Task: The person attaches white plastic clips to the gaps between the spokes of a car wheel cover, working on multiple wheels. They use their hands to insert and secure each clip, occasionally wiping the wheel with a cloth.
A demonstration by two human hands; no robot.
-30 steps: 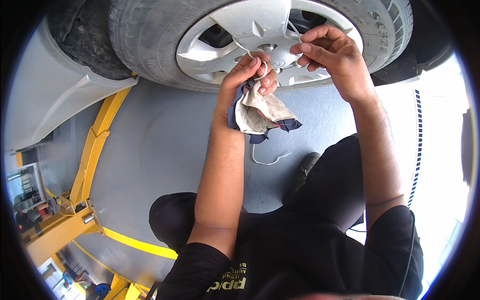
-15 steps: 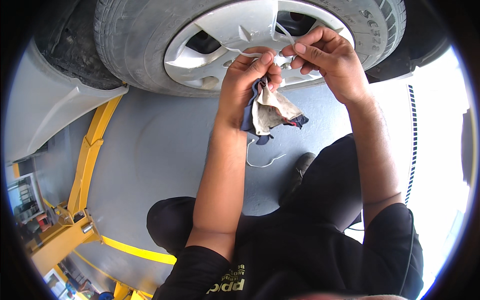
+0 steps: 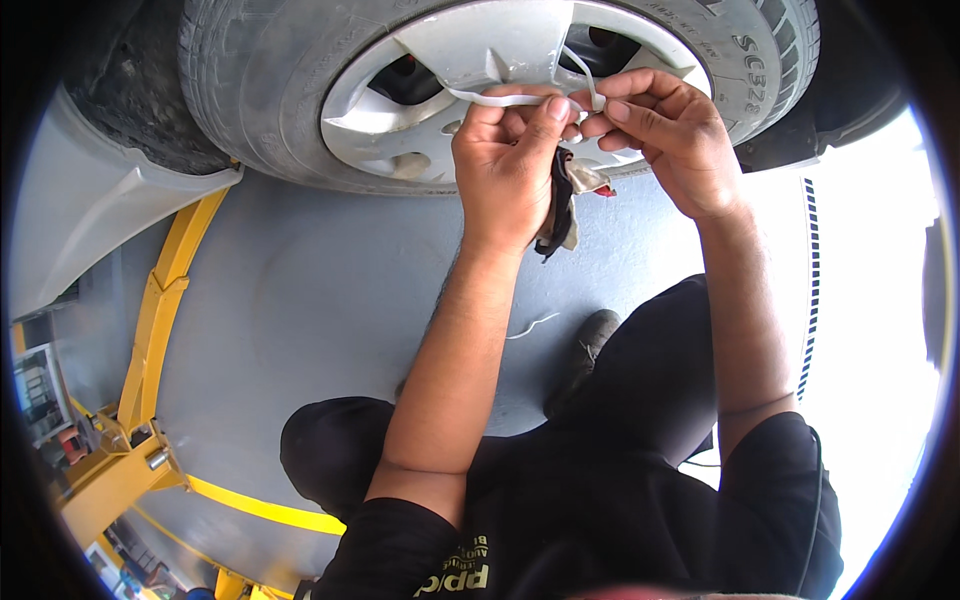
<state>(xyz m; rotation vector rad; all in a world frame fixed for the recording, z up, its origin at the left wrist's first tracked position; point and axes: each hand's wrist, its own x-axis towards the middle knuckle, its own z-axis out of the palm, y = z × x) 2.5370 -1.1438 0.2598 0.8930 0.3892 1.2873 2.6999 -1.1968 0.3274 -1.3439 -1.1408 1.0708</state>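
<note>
A white cable tie (image 3: 498,99) loops behind one spoke of the silver wheel cover (image 3: 520,42), its two ends coming out through the openings on either side. My left hand (image 3: 508,178) is closed, pinching the tie's left end between thumb and finger. Bunched in that same hand, a dark and cream rag (image 3: 562,205) hangs down, mostly hidden behind the palm. Close by on the right, my right hand (image 3: 678,138) pinches the other end near a small thicker bit. The fingertips of both hands almost meet in front of the wheel's lower centre.
The grey tyre (image 3: 255,85) surrounds the cover. A light body panel (image 3: 90,210) and yellow lift arm (image 3: 165,300) stand on the left. A thin white strip (image 3: 532,325) lies on the grey floor (image 3: 270,300), near my shoe (image 3: 590,350). A yellow line (image 3: 265,508) crosses the floor.
My left hand has turned and shifted slightly right, so the rag now hangs mostly behind it. The two hands are closer together, and the tie's ends are nearer each other.
</note>
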